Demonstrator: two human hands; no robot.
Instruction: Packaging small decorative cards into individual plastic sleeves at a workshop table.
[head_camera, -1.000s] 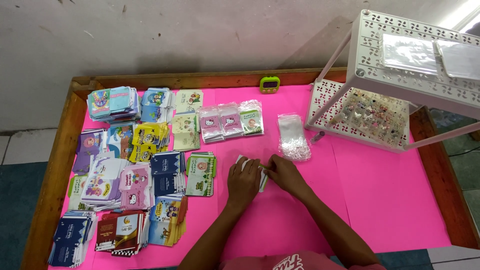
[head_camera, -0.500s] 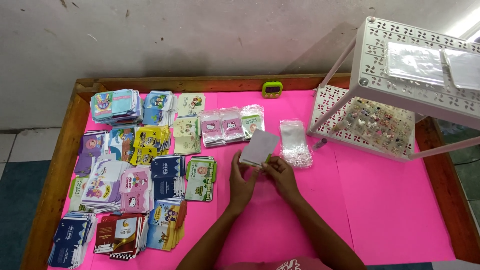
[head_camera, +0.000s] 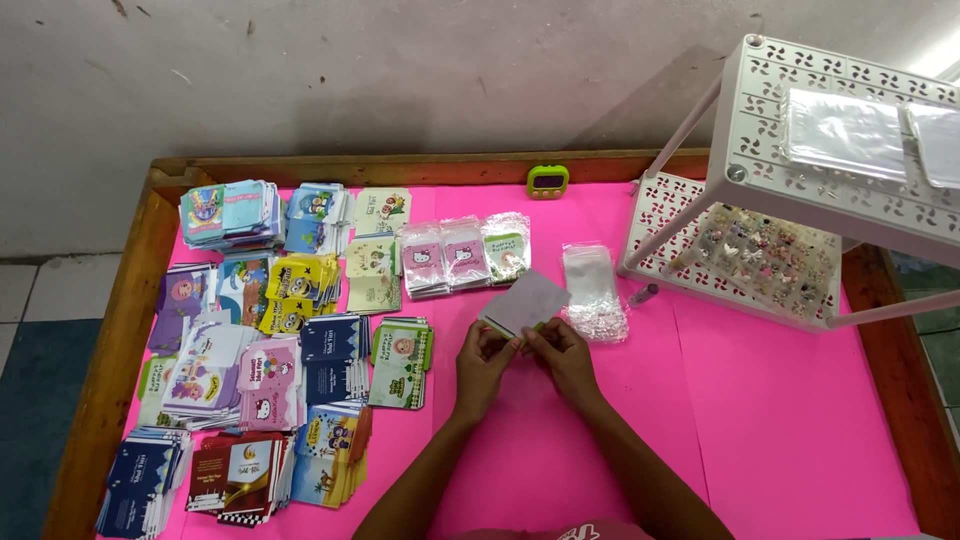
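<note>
Stacks of small printed cards (head_camera: 250, 350) fill the left part of the pink table (head_camera: 780, 420) in my view, in many colours, some fanned and overlapping. Just right of them, near the far edge, I see three clear packets with pink and green cards (head_camera: 465, 255) side by side. At the middle, my left hand (head_camera: 482, 362) and right hand (head_camera: 562, 355) sit close together, fingertips pinched on the lower edge of a pale, tilted card in a clear sleeve (head_camera: 525, 303), lifted off the table. Touching that card's right side lies a loose heap of empty clear sleeves (head_camera: 592, 290). A small green timer (head_camera: 547, 180) stands at the far wooden rim. Farthest right is a white perforated rack (head_camera: 800, 150), with plastic sheets on its top shelf and small trinkets on the lower one.
</note>
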